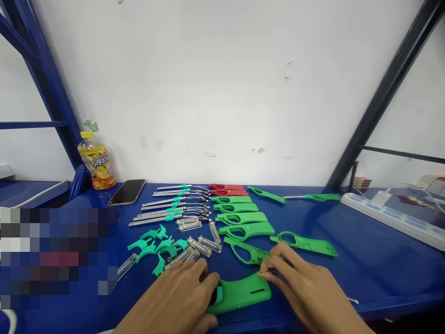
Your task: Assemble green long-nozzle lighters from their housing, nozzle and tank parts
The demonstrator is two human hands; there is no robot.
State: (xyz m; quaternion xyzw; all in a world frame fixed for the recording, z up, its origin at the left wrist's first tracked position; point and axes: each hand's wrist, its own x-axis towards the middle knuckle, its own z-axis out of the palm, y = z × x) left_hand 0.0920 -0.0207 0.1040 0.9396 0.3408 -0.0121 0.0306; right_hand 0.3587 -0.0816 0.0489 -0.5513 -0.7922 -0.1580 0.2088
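My left hand (184, 292) is wrapped round the near end of a green lighter casing (243, 293), which lies on the blue table with its slotted side up. Closed in a pinch, my right hand (302, 283) is at the casing's far right corner. Between its fingers shows part of a dark object (277, 272), mostly hidden, so its kind is unclear. A small brass-coloured spot (263, 279) shows at that corner. Just beyond my hands lies an open green casing half (246, 253). Clear lighter fuel tanks (200, 246) and teal triggers (146, 248) lie beyond my left hand.
Metal lighter tubes with wires (163, 204) lie in rows beside red casings (227, 192) and green casings (248, 229). Another casing half (306, 243) is to the right. A phone (127, 191), a drink bottle (97, 162) and a power strip (392, 218) border the area.
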